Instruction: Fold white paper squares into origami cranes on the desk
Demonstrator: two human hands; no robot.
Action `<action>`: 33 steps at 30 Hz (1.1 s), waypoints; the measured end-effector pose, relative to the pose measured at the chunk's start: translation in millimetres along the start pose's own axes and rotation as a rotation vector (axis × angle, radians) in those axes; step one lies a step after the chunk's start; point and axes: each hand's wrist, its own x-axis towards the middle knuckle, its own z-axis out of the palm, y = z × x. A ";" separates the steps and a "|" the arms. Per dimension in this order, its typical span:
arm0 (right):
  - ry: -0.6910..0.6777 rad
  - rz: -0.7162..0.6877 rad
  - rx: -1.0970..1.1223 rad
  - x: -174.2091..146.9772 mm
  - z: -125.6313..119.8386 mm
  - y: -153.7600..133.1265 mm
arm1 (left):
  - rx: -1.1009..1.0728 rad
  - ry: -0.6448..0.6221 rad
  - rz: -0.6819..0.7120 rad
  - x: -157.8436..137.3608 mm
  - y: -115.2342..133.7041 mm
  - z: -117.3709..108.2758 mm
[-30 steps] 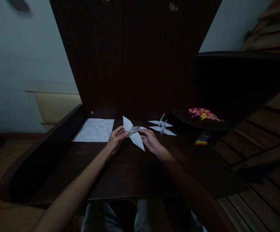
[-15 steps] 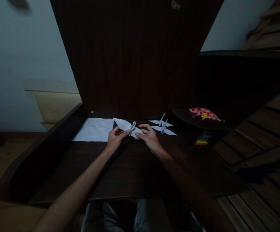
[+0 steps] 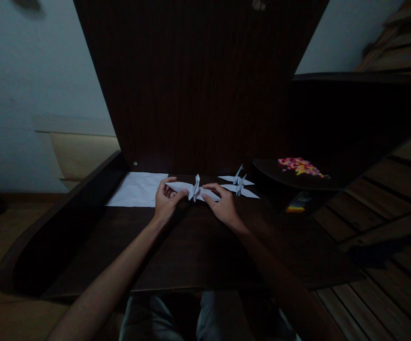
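Observation:
Between my two hands is a white origami crane (image 3: 196,188), its wings spread out to either side. My left hand (image 3: 166,200) pinches the left wing with the thumb in front and the fingers behind. On the other side, my right hand (image 3: 222,204) grips the right wing the same way, thumb near the body. Two finished-looking paper cranes (image 3: 240,188) stand close together just right of my right hand. A creased white paper sheet (image 3: 134,190) lies flat left of my left hand, its right edge partly behind the fingers.
On a raised dark shelf (image 3: 269,173) at the right sits a heap of small pink, red and yellow pieces (image 3: 300,166). Below it is a small box with a yellow edge (image 3: 295,208). A raised side panel (image 3: 59,227) bounds the dark desk (image 3: 191,255) at the left.
The held crane has turned from a slant to nearly level, and its wings are spread wider. My left hand has shifted slightly left and up; my right hand has moved a little right.

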 end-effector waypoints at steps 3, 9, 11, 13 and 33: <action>-0.051 -0.061 -0.096 0.4 -5.3 -2.9 | 0.213 0.033 0.266 -0.4 4.9 -4.7; -0.185 -0.157 -0.306 2.8 -10.1 -1.9 | 0.508 -0.258 0.386 0.6 15.4 -8.0; -0.221 -0.201 -0.357 3.5 -11.7 -2.6 | 0.497 -0.319 0.352 1.5 14.0 -7.3; -0.247 -0.238 -0.392 3.8 -13.6 -4.2 | 0.496 -0.341 0.313 2.0 12.1 -7.0; -0.322 -0.180 -0.295 2.2 -13.8 -4.9 | 0.389 -0.404 0.191 4.7 6.2 -6.7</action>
